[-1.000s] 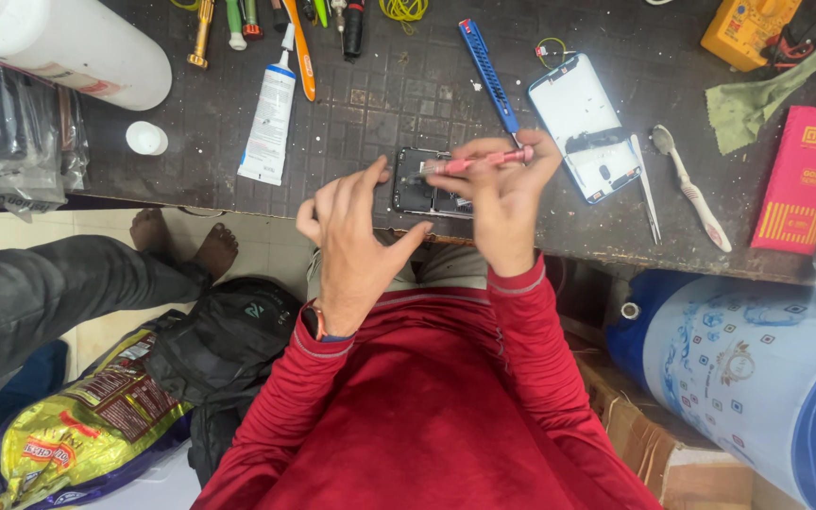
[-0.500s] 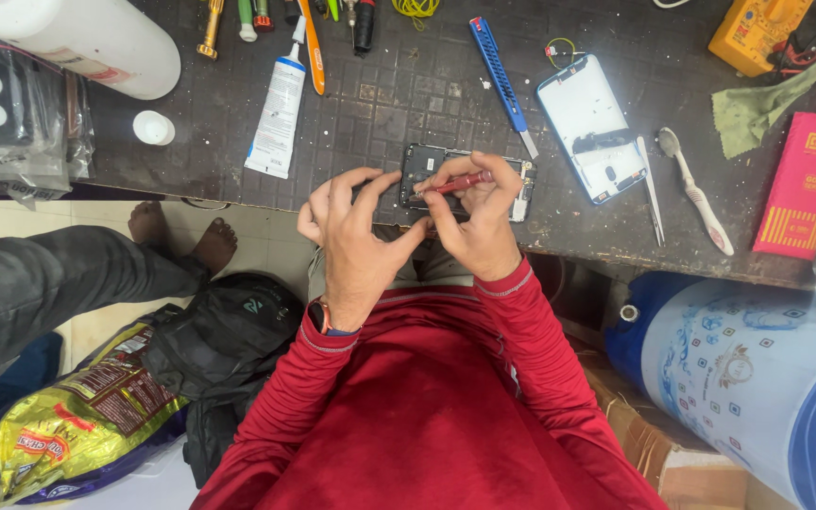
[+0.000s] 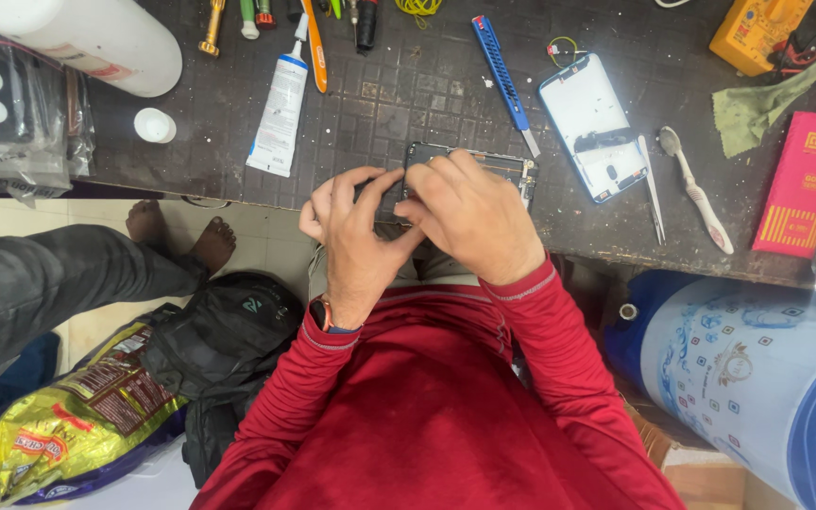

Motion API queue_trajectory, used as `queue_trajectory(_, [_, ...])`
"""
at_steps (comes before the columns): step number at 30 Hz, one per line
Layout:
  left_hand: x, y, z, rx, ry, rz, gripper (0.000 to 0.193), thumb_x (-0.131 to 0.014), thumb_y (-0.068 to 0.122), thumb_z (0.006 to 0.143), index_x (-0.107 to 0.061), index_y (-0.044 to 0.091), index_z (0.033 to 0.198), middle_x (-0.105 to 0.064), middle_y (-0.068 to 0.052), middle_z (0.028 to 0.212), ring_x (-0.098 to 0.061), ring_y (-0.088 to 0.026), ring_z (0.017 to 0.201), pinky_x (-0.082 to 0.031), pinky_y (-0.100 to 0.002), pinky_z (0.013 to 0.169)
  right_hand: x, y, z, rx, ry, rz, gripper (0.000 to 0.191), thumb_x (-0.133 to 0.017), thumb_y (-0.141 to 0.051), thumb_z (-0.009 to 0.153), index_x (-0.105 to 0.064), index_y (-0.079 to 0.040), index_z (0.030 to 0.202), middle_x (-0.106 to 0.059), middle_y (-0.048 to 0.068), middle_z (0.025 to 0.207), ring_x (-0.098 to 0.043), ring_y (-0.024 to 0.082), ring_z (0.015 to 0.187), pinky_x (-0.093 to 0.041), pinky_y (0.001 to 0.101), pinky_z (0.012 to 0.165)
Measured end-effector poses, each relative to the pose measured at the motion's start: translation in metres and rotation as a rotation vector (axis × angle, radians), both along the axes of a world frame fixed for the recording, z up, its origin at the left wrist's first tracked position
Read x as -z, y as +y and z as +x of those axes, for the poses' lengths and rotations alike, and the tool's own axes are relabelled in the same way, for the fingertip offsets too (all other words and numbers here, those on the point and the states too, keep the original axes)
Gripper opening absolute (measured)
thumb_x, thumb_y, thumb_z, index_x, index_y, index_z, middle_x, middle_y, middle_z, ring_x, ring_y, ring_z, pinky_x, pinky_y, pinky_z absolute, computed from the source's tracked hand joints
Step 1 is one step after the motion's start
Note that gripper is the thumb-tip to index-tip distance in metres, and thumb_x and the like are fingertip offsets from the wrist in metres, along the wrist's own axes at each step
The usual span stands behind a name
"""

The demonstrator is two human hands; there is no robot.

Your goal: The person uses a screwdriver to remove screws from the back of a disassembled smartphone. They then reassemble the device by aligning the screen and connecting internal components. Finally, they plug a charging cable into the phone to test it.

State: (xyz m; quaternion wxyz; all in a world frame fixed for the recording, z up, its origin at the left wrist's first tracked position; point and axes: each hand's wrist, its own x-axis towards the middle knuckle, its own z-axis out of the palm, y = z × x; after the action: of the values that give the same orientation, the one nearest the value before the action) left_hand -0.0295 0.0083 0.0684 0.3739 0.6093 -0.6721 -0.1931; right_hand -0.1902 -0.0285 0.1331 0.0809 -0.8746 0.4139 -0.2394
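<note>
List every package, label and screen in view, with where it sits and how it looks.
Red box: bench, far right; flat, gold print.
White tube: bench, left of centre; blue label band.
Yellow-green bag: floor, lower left; crinkled, brown panel.
White phone panel: bench, right of the hands; blue-edged.
Clear plastic packets: bench, far left.

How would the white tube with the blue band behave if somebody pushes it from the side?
The white tube lies flat on the dark table, so it would probably slide or roll a little, not tip. Its body looks soft and flattened toward the wide end, so it may dent when squeezed. It seems light for its size.
</note>
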Motion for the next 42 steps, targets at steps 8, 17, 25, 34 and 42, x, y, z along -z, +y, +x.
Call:
queue_trajectory(8, [0.000, -0.003, 0.003, 0.024, 0.001, -0.021, 0.060, -0.090, 0.029, 0.071, -0.071, 0.019, 0.127, -0.062, 0.002, 0.123, -0.049, -0.023, 0.123, -0.024, -0.044, 0.103, -0.043, 0.004, 0.011, -0.054, 0.225, 0.091, 0.035, -0.069, -0.009, 0.080, -0.061, -0.005, 0.114, -0.059, 0.003, 0.099, -0.061, 0.023, 0.097, -0.052, 0.0321, 0.058])
queue_trajectory(17, [-0.002, -0.002, 0.002, 0.020, 0.024, -0.018, 0.059, -0.089, 0.025, 0.070, -0.072, 0.018, 0.126, -0.063, 0.001, 0.124, -0.048, -0.024, 0.124, -0.024, -0.045, 0.105, -0.048, 0.003, 0.016, 0.041, 0.342, 0.158, 0.025, -0.070, -0.017, 0.089, -0.061, -0.011, 0.111, -0.059, 0.002, 0.096, -0.061, 0.021, 0.088, -0.054, 0.0365, 0.058])
queue_trajectory(25, [-0.006, -0.005, -0.002, 0.009, 0.018, -0.018, 0.052, -0.089, 0.024, 0.068, -0.073, 0.016, 0.117, -0.063, 0.001, 0.123, -0.048, -0.026, 0.124, -0.024, -0.046, 0.105, -0.054, 0.005, 0.010, -0.023, 0.135, 0.101, 0.032, -0.065, -0.008, 0.077, -0.058, -0.008, 0.108, -0.060, 0.004, 0.101, -0.062, 0.025, 0.091, -0.055, 0.0337, 0.059])
queue_trajectory(34, [-0.015, -0.007, -0.006, -0.009, 0.007, -0.029, 0.051, -0.087, 0.026, 0.068, -0.074, 0.014, 0.116, -0.063, -0.002, 0.122, -0.048, -0.026, 0.123, -0.024, -0.047, 0.104, -0.060, 0.000, 0.009, 0.037, 0.167, 0.071, 0.026, -0.070, -0.014, 0.083, -0.058, -0.008, 0.105, -0.059, 0.003, 0.095, -0.062, 0.023, 0.091, -0.054, 0.0348, 0.055])
queue_trajectory(42, [-0.021, -0.006, -0.005, 0.001, -0.009, -0.056, 0.052, -0.086, 0.026, 0.070, -0.073, 0.015, 0.120, -0.064, -0.001, 0.122, -0.050, -0.024, 0.123, -0.024, -0.044, 0.103, -0.065, 0.004, 0.013, 0.091, 0.122, 0.045, 0.027, -0.070, -0.017, 0.081, -0.058, -0.007, 0.103, -0.059, 0.007, 0.093, -0.064, 0.025, 0.092, -0.054, 0.0358, 0.057])
